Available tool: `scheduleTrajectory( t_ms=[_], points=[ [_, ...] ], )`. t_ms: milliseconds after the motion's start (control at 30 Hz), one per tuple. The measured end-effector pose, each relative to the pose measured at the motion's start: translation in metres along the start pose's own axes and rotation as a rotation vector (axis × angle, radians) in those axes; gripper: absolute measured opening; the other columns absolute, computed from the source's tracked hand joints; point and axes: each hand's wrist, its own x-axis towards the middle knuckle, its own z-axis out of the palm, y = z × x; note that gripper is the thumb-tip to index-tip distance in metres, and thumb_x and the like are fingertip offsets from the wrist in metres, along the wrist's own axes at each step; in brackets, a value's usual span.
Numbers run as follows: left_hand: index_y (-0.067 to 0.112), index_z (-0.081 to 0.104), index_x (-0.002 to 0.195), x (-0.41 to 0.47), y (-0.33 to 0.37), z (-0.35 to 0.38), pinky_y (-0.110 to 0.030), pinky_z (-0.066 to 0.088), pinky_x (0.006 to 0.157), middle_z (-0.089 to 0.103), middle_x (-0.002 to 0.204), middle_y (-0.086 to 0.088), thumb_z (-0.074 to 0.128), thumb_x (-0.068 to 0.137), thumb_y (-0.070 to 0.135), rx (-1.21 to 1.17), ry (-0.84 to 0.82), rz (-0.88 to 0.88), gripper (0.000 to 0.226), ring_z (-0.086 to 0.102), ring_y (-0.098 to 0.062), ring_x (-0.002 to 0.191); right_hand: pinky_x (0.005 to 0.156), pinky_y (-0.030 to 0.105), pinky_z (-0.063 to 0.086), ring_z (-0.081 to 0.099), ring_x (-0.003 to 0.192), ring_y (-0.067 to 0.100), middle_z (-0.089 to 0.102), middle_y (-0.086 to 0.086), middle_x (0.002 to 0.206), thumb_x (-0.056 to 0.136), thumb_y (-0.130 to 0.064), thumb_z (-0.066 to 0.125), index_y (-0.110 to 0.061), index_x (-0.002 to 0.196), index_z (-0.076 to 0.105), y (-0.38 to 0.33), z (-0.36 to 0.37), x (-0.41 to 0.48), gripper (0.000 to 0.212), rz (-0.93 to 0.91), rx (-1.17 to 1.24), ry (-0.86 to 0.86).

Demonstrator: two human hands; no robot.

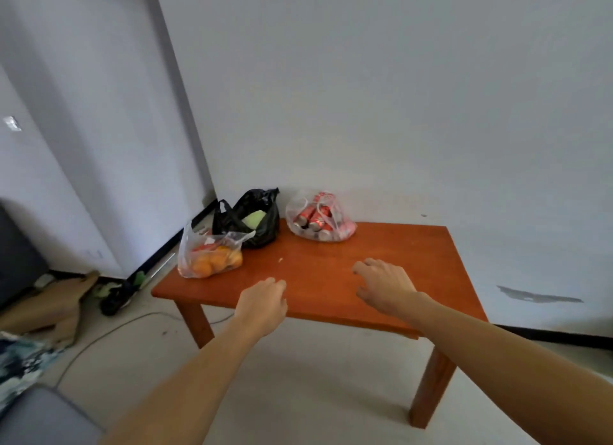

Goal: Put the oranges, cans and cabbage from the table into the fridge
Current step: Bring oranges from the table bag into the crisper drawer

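Oranges [212, 262] sit in a clear plastic bag [194, 245] at the left end of the table [414, 262]. Just behind them the cabbage [254, 219] shows pale green in the mouth of a black bag [263, 234], and the two bags touch. Further right along the back edge the cans [315, 220], red, lie heaped in a second clear bag [345, 230], apart from the black bag and close to the white wall [398, 96]. Your left hand [263, 307] is over the table's near edge, fingers loosely curled and holding nothing. Your right hand [384, 285] is over the bare wood beside it, fingers slack and spread, likewise holding nothing. Flattened cardboard [49, 302] lies on the floor [298, 378] to your left.
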Motion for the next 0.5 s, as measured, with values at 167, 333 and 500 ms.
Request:
scheduleTrajectory(
  t_ms=[167, 333, 500],
  points=[
    [0.023, 0.057, 0.102, 0.035, -0.083, 0.002, -0.03, 0.047, 0.074, 0.054, 0.096, 0.005, 0.049, 0.094, 0.029, -0.018, 0.024, -0.147, 0.013, 0.056, -0.014, 0.087, 0.086, 0.039, 0.047, 0.055, 0.112, 0.024, 0.054, 0.002, 0.123, 0.093, -0.033, 0.05, -0.026, 0.129, 0.049, -0.041, 0.023, 0.105, 0.037, -0.138, 0.012, -0.037],
    [0.021, 0.058, 0.102, 0.062, -0.181, 0.013, -0.033, 0.05, 0.076, 0.058, 0.098, 0.003, 0.048, 0.094, 0.029, 0.001, 0.005, -0.268, 0.015, 0.06, -0.018, 0.091, 0.084, 0.035, 0.047, 0.055, 0.107, 0.021, 0.054, 0.0, 0.121, 0.095, -0.034, 0.049, -0.025, 0.128, 0.049, -0.11, 0.059, 0.2, 0.035, -0.268, 0.049, -0.054],
    [0.019, 0.059, 0.109, 0.106, -0.285, 0.026, -0.033, 0.051, 0.078, 0.061, 0.11, 0.0, 0.045, 0.093, 0.025, 0.017, -0.011, -0.257, 0.022, 0.062, -0.022, 0.094, 0.085, 0.036, 0.049, 0.055, 0.107, 0.019, 0.055, 0.0, 0.12, 0.094, -0.034, 0.049, -0.025, 0.126, 0.05, -0.178, 0.102, 0.292, 0.033, -0.28, 0.049, -0.102]
  ],
)
